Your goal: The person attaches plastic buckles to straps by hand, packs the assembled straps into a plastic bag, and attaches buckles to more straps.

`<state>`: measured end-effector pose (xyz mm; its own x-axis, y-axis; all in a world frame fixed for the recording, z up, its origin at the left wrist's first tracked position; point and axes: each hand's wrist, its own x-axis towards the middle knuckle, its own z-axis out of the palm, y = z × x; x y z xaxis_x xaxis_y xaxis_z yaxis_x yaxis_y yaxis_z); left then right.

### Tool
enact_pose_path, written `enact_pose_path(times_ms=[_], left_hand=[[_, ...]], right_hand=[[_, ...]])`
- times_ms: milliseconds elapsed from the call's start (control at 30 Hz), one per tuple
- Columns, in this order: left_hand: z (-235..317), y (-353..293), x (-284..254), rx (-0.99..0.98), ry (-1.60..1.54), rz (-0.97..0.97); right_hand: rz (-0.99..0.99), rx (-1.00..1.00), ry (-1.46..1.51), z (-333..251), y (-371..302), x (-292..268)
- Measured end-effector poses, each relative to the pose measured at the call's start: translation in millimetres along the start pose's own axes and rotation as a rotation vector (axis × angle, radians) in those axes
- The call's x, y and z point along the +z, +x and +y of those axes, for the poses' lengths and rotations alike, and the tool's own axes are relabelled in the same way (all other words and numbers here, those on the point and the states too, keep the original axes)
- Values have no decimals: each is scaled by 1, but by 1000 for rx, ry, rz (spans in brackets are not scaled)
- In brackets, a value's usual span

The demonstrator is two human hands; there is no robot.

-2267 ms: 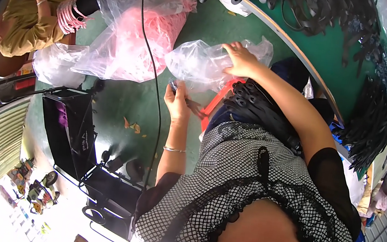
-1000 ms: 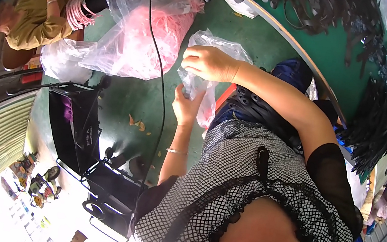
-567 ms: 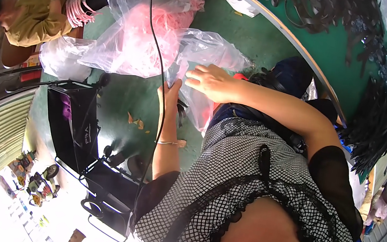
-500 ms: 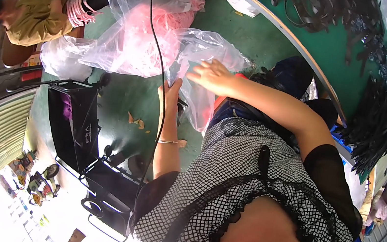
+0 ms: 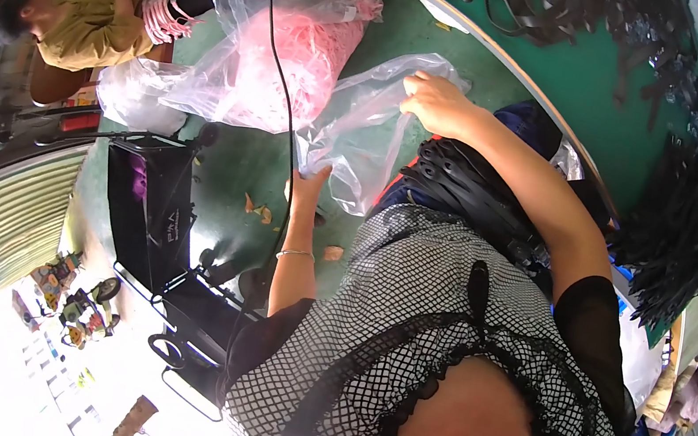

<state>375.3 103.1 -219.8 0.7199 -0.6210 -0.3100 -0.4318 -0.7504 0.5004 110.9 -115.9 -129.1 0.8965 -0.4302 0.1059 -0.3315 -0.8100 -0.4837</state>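
A clear plastic bag (image 5: 364, 113) is stretched open between my two hands, in front of my lap. My left hand (image 5: 309, 184) is closed on its near left edge. At the far right edge my right hand (image 5: 435, 103) grips the film with the fingers curled in. Just beyond, a larger clear bag full of pink straps (image 5: 291, 58) lies against the held one. A bundle of black straps (image 5: 470, 181) with looped ends rests across my lap, under my right forearm.
A dark cable (image 5: 278, 65) hangs down past my left hand. To the left stands a black folding wagon (image 5: 150, 208). A co-worker (image 5: 99, 27) sits at far left with pink straps over the lap. At right, the curved green table (image 5: 567, 66) carries heaps of black straps (image 5: 669, 227).
My right hand has moved up and right, from spread fingers to a grip on the bag. The film between my hands is now pulled wider. The black straps on my lap show more.
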Motion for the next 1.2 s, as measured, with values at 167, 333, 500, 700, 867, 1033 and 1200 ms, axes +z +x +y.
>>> enact_pose_path(times_ms=[167, 333, 500, 700, 867, 1033, 1200], left_hand=[[-26, -31, 7, -755, -428, 12], [-23, -83, 20, -373, -508, -53], [33, -99, 11, 211, 194, -580], [18, -72, 23, 379, 520, -626], [37, -93, -15, 397, 576, -446], [26, -139, -54, 305, 619, -557], [-82, -144, -18, -6, 196, -538]], right_hand=[[30, 20, 117, -5, -19, -1], [37, 151, 244, 10, -31, 5], [83, 169, 324, 12, -42, 9], [218, 156, 348, 11, -46, 5], [274, 223, 347, 23, -46, 17], [17, 24, 421, 14, -39, 26], [-246, 47, 368, 5, -30, 21]])
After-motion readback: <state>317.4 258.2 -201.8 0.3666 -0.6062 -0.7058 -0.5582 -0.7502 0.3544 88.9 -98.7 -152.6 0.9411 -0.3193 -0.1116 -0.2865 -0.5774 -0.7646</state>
